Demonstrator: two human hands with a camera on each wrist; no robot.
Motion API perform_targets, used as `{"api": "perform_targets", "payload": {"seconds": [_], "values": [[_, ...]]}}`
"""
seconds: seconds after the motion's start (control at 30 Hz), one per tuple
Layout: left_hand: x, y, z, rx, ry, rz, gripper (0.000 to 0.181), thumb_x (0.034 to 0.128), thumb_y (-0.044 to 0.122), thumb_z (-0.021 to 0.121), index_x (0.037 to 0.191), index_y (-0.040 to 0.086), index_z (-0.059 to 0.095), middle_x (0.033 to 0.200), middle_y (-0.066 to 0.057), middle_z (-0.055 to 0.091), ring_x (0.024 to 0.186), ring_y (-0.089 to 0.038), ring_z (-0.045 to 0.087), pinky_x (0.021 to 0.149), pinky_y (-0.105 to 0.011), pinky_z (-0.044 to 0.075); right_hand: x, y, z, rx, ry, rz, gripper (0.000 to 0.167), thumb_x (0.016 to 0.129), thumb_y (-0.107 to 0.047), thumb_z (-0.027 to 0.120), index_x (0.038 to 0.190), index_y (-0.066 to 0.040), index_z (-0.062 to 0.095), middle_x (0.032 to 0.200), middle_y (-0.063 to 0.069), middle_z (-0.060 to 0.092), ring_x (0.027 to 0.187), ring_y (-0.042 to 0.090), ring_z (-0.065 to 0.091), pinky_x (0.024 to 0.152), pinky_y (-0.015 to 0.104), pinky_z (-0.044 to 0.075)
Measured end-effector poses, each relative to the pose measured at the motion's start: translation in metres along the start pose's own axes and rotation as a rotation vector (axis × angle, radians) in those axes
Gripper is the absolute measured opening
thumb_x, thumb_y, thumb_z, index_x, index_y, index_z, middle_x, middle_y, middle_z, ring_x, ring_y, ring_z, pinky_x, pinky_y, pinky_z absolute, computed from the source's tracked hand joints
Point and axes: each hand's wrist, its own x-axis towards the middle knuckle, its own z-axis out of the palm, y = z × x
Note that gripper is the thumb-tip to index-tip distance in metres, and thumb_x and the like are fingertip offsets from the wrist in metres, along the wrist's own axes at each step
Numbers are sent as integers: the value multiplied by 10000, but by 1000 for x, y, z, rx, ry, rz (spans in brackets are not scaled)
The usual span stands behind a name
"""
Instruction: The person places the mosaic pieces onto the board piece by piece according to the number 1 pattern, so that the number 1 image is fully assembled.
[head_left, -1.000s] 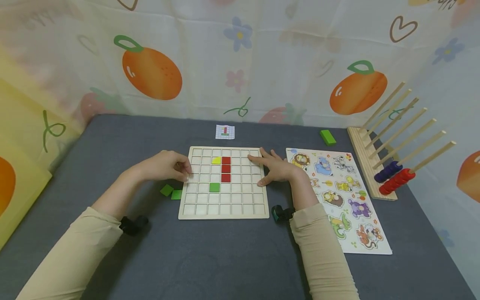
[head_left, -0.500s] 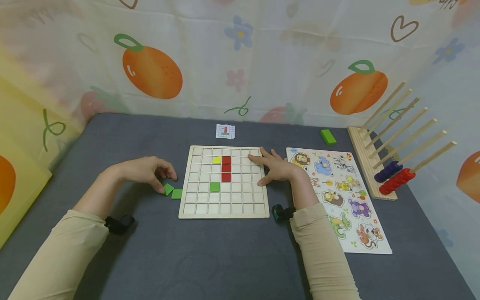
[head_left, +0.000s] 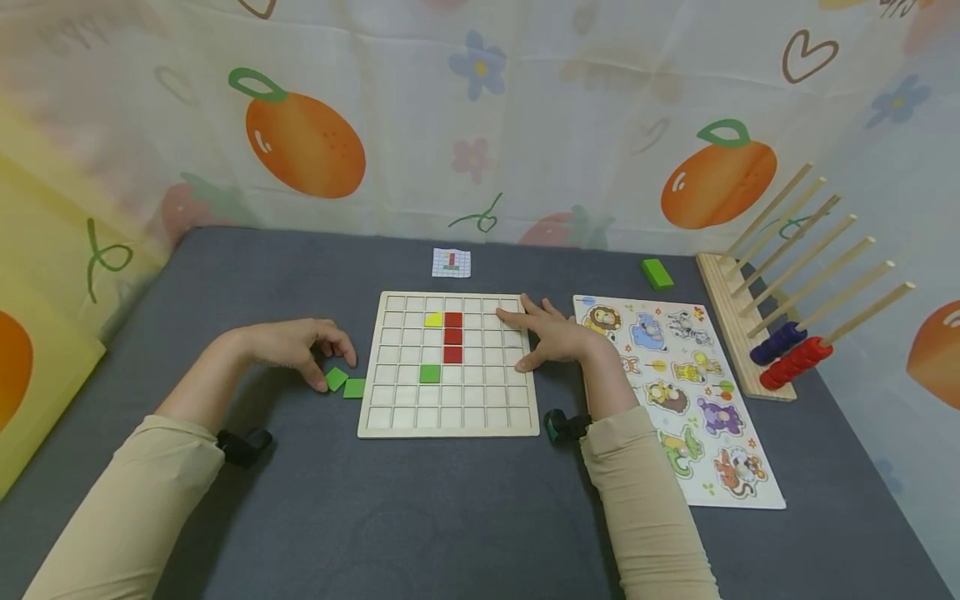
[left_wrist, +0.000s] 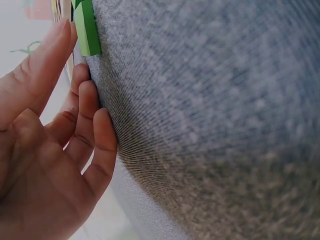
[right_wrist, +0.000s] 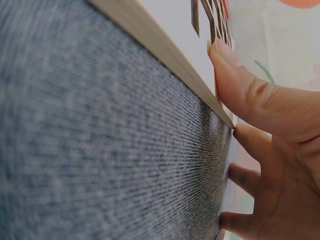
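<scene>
My left hand [head_left: 300, 346] is low over the dark cloth left of the grid board, fingers loosely bent. Its thumb lies at the edge of a small green square tile [head_left: 336, 379]; whether it touches cannot be told. In the left wrist view a green tile [left_wrist: 88, 31] stands just beyond the thumb, with the other fingertips on the cloth. A second green tile [head_left: 354, 388] lies against the board's left side. The pale wooden grid board [head_left: 447, 422] carries red tiles [head_left: 453, 336], one yellow tile [head_left: 433, 320] and one green tile [head_left: 430, 373]. My right hand [head_left: 551, 335] rests spread on its right edge.
A small pattern card [head_left: 452, 262] lies behind the board. To the right are an animal puzzle board [head_left: 701, 417], a green block [head_left: 657, 274] and a wooden peg stand [head_left: 738, 329] with blue and red beads. A printed curtain [head_left: 562, 125] hangs behind.
My left hand has moved left from the board's left edge down to the loose green tiles, and the nearer tile has shifted slightly. The right hand has stayed on the board.
</scene>
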Motion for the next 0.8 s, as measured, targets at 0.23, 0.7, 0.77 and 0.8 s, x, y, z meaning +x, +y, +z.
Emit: {"api": "perform_targets", "payload": {"seconds": [0.23, 0.7, 0.77, 0.8], "values": [[1, -1, 1, -1, 2, 1, 407, 743, 101, 831, 1124, 107, 688, 1122, -122, 480, 1027, -236, 393, 848, -335, 413, -1, 0, 0, -3, 4, 2, 948, 841, -260, 778, 1581, -297, 187, 1679, 96, -123, 1535, 396, -174, 1163, 727, -49], [1, 1, 4, -47, 5, -6, 388, 733, 28, 818, 1095, 69, 684, 1086, -131, 434, 986, -235, 366, 780, -301, 429, -1, 0, 1, 5, 4, -7, 940, 847, -257, 773, 1582, -296, 188, 1680, 98, -117, 1537, 401, -166, 1155, 737, -49], [1, 1, 4, -43, 8, -7, 379, 732, 21, 815, 1085, 71, 686, 1085, -129, 434, 984, -237, 368, 790, -309, 423, -1, -1, 1, 11, 1, -9, 939, 850, -255, 770, 1583, -294, 185, 1679, 97, -121, 1535, 402, -170, 1153, 738, -52], [1, 1, 4, -37, 10, -7, 375, 731, 19, 814, 1079, 74, 687, 1084, -127, 434, 983, -236, 368, 797, -314, 417, -1, -1, 1, 12, 0, -11, 938, 851, -254, 769, 1583, -294, 184, 1679, 95, -123, 1535, 401, -172, 1152, 739, -53]]}}
